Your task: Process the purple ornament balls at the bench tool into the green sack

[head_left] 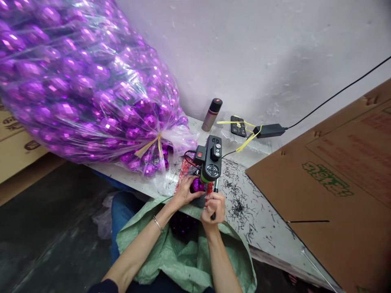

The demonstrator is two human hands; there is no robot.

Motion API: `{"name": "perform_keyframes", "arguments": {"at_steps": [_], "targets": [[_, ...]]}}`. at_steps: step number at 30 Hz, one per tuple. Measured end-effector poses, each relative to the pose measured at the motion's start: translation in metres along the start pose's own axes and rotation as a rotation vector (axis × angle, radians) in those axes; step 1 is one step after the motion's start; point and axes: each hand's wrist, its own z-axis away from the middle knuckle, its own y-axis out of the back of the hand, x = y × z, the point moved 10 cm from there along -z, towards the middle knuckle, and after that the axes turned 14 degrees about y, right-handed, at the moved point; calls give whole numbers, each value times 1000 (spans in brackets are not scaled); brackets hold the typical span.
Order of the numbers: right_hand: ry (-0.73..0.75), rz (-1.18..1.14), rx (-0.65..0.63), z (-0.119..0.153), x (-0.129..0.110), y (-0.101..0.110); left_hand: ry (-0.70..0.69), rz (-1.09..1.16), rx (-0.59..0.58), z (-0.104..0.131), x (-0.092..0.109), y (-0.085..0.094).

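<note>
A shiny purple faceted ball (198,185) sits under the head of a small black bench machine (213,156) with a red switch, vents and two knobs. My left hand (185,191), a bracelet on its wrist, holds the ball from the left with thumb and fingers. My right hand (213,206) is closed around the black-ended lever at the machine's front right. Below both hands an open green woven sack (146,244) lies across my lap, with dark purple balls (183,224) inside. The machine's base is partly hidden by my hands.
A large clear bag of purple balls (91,89), tied with yellow ribbon, leans at the left. Behind the machine are a spray can (212,114), a remote-like black pad (238,126) and a power adapter (270,130). Black scraps litter the table (259,207) beside a cardboard box (345,175).
</note>
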Motion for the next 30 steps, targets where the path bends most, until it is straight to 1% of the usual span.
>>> {"name": "perform_keyframes", "arguments": {"at_steps": [2, 3, 5, 7, 8, 9, 11, 13, 14, 15, 16, 17, 19, 21, 23, 24, 26, 28, 30], "targets": [[37, 5, -15, -1, -2, -1, 7, 4, -13, -2, -1, -1], [33, 2, -11, -6, -2, 1, 9, 7, -21, -3, -1, -2], [-22, -17, 7, -22, -2, 6, 14, 10, -35, -4, 0, -3], [-125, -38, 0, -43, 0, 10, 14, 12, -47, -2, 2, -2], [-170, -50, 11, -53, 0, 14, 5, 11, -56, 3, 4, -2], [-226, -61, -16, -61, 1, 13, -10, 9, -65, 10, 6, -1], [-264, -64, -28, -72, 1, 15, -65, -8, -89, 30, 11, 4], [-241, -55, -37, -72, -2, 15, -127, -40, -112, 51, 14, 14], [-218, -49, -40, -70, -3, 15, -146, -57, -113, 57, 14, 21], [-198, -45, -45, -66, -4, 14, -151, -72, -97, 59, 13, 32], [-183, -43, -44, -62, -4, 13, -142, -90, -61, 55, 10, 44], [-176, -40, -39, -59, -4, 13, -120, -113, -7, 45, 6, 59], [-168, -38, -17, -55, -5, 13, -49, -191, 137, 14, -4, 92], [-158, -32, -10, -55, -6, 14, 47, -328, 240, -20, -17, 116], [-136, -21, -27, -58, -8, 13, 113, -517, 245, -46, -29, 126], [-125, -16, -35, -59, -10, 12, 127, -603, 229, -53, -34, 127], [-109, -6, -41, -60, -11, 12, 129, -708, 184, -57, -41, 127], [-103, 2, -31, -59, -11, 12, 130, -695, 148, -54, -45, 128], [-104, 1, -28, -57, -10, 12, 154, -566, 142, -50, -46, 134]]}}
